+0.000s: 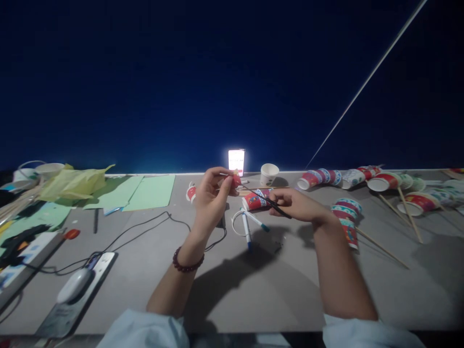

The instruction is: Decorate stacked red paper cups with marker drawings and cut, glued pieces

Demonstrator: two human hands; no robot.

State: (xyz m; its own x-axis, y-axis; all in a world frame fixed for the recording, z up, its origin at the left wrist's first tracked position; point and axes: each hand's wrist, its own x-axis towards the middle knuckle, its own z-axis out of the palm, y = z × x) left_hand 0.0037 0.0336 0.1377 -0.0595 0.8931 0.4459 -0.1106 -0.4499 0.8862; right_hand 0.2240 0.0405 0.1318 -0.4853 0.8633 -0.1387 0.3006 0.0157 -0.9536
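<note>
Two sleeves (145, 331) show below; left hand (213, 193) pinches one red piece (235, 181), right hand (294, 204) one dark tool (281, 210).

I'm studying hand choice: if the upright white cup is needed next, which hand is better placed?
Probably the right hand: it is closer to the white cup, though it holds a slim dark tool. The left hand, pinching a small red piece, is farther from it.

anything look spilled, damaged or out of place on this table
I see no spill. At left, the yellow sheet is rumpled, while the green sheets beside it look flat; small dark scraps lie loose right of the markers.
</note>
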